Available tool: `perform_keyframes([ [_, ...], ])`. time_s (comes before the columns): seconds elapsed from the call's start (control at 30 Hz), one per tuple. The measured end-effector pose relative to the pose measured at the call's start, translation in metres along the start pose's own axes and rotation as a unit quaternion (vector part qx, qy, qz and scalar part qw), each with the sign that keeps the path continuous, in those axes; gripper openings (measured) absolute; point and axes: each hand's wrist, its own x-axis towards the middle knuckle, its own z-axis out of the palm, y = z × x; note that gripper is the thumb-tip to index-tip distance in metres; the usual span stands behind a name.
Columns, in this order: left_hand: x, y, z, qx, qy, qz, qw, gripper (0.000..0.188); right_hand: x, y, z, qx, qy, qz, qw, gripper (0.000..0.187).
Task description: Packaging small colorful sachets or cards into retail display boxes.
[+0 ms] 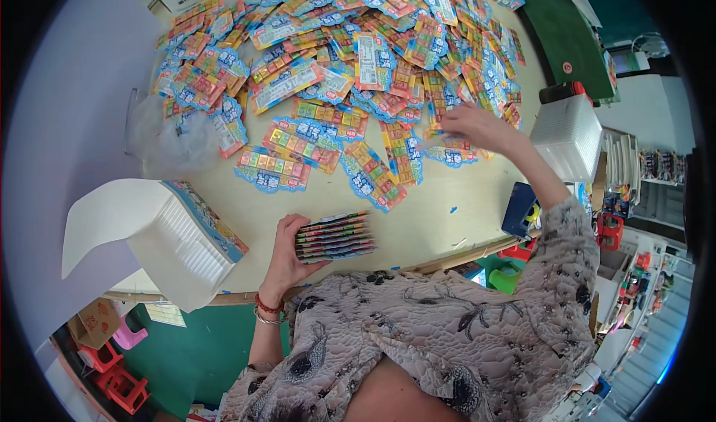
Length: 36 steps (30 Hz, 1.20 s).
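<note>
With twelve at the far side and the middle of my view as the hub, my left hand (pixel 283 256) is at eight o'clock, its fingers closed around one end of a neat stack of flat packs (pixel 337 237). The stack sits just in from seven o'clock, turned edge-on to me, above the near edge of the worktop (pixel 432 228). My right hand (pixel 483 126) reaches out to two o'clock, fingers bent and fairly close together over the near fringe of a big loose pile of colourful packs (pixel 335 49); blur there means I cannot tell whether they grip one. That pile spreads from ten round to one o'clock, packs overlapping at all angles. At nine o'clock stands a white box (pixel 183 247) with a ribbed face, and a crumpled clear bag (pixel 175 138) lies at ten. Toward three are a translucent ribbed container (pixel 568 138) and a dark blue box (pixel 517 209).
</note>
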Motion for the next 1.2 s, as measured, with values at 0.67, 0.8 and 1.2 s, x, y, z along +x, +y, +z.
perform_keyframes([
  [0.67,-0.046,0.013,0.024,-0.006,0.023,0.022,0.999,0.087,0.12,-0.121,0.025,0.058,0.03,-0.098,0.993,0.013],
  [0.8,-0.038,0.014,0.021,0.01,0.064,0.032,0.997,0.087,0.079,-0.172,0.096,0.319,0.135,-0.038,0.937,0.017],
  [1.2,-0.03,0.0,0.017,-0.028,0.018,0.05,0.998,0.094,0.163,-0.142,0.104,-0.054,0.403,0.221,0.887,0.051],
])
